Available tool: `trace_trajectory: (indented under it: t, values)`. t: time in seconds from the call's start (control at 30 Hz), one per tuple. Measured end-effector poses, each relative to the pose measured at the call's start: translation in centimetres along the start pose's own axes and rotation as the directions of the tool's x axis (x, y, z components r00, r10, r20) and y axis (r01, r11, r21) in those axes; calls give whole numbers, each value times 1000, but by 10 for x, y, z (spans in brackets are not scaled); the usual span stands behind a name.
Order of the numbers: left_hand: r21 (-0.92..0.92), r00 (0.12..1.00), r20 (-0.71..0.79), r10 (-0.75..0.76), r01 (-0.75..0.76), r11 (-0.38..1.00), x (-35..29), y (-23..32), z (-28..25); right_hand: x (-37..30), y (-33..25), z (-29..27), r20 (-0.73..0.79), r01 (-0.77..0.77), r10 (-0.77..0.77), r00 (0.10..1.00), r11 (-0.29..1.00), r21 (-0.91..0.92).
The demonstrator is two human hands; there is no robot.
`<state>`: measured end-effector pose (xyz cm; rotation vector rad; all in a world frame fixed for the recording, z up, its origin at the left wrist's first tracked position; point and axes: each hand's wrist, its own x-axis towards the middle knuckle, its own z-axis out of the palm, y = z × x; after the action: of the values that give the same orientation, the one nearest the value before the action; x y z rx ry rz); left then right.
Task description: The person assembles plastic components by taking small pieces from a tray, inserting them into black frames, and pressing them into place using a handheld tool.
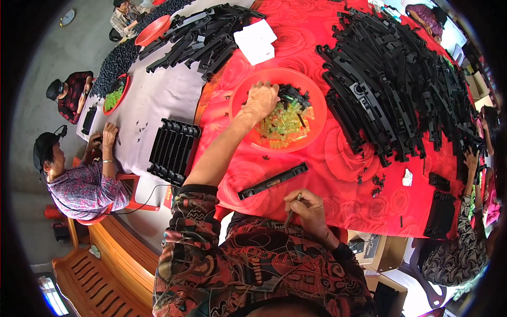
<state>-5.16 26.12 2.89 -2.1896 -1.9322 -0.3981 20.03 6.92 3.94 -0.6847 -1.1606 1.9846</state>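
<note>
My left hand [261,100] reaches into a round red plastic basin [242,129], fingers bent down at the small black plastic pieces [293,95] in its far part; whatever its fingertips pinch is hidden. Small translucent yellow-green pieces [280,126] fill the near part of that basin. Close to my body, my right hand [309,210] is closed around a slim metal tool [290,214] that points down; its exact kind does not show. Between hands and basin, one long black plastic strip-shaped part [272,181] lies slantwise on the red rose-patterned tablecloth [338,195], touched by neither hand.
A big heap of long black parts [385,84] covers the right side, another pile [206,39] the far left. Black parts [174,150] stand stacked left of my forearm. White paper [256,41] lies beyond the basin. Co-workers sit at left [87,179] and right [459,248].
</note>
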Motion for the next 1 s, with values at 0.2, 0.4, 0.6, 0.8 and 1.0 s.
trace_trajectory:
  t: [0.2,0.4,0.6,0.8,1.0]
  values:
    - [-125,997,-48,-57,50,991,-5,2,2,-8,7,-6,-32,-46,46,998,999,-1]
    - [-707,895,-125,-428,222,672,-13,-11,-36,-6,8,-2,-4,10,-9,1000,998,69]
    - [-974,906,225,-358,203,-97,-100,39,-78,-3,5,-13,53,35,-38,998,998,53]
    - [-873,883,455,-114,417,-254,-200,103,-88,5,-11,-13,-283,-68,65,957,998,0]
    - [-857,859,508,-65,496,-136,-223,106,-85,-6,-9,-7,-131,-182,156,979,960,-212]
